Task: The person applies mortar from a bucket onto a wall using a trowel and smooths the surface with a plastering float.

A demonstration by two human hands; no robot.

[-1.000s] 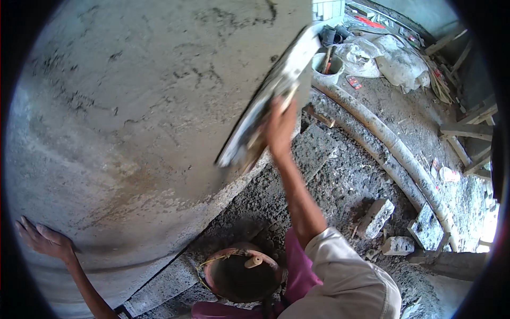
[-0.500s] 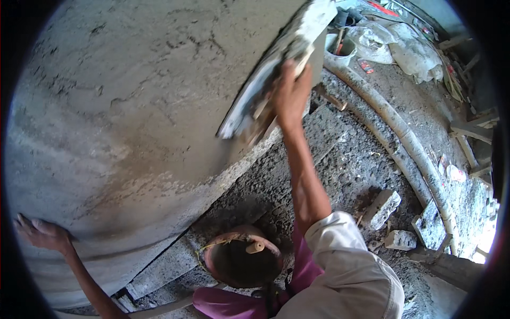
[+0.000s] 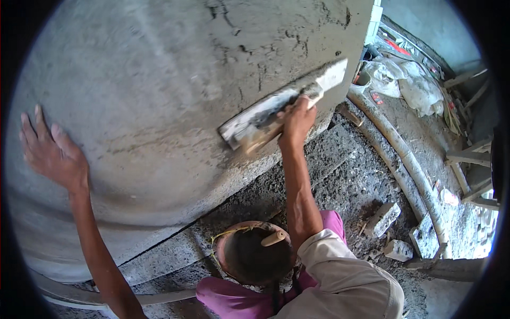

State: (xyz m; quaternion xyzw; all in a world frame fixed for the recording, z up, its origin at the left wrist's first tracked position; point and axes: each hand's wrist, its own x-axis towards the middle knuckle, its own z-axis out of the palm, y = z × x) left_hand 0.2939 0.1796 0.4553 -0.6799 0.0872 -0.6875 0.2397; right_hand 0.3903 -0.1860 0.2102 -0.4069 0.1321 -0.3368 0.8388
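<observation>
My right hand (image 3: pixel 298 121) grips the handle of a long, mortar-smeared plastering trowel (image 3: pixel 255 118). The trowel's blade lies tilted against the grey plastered wall (image 3: pixel 159 95), close to its right edge, with one end up and to the right. Fingers spread, my left hand (image 3: pixel 56 154) rests on the smooth curved surface at the far left and holds nothing. Below the wall stands a round reddish bowl (image 3: pixel 252 260) with dark mortar inside. A wooden handle (image 3: pixel 273 238) sticks up from the bowl; the tool end is hidden.
Long pipes (image 3: pixel 396 133) curve along the rubble-strewn floor at right. Broken blocks (image 3: pixel 382 219) lie nearer me. Farther back are pale sacks (image 3: pixel 419 87) and a white bucket (image 3: pixel 361 80). Timber pieces (image 3: pixel 470 157) stand at the far right.
The trowel has turned flatter and its upper end has come down and right. My left hand has moved up along the wall and its fingers have spread. The view has shifted.
</observation>
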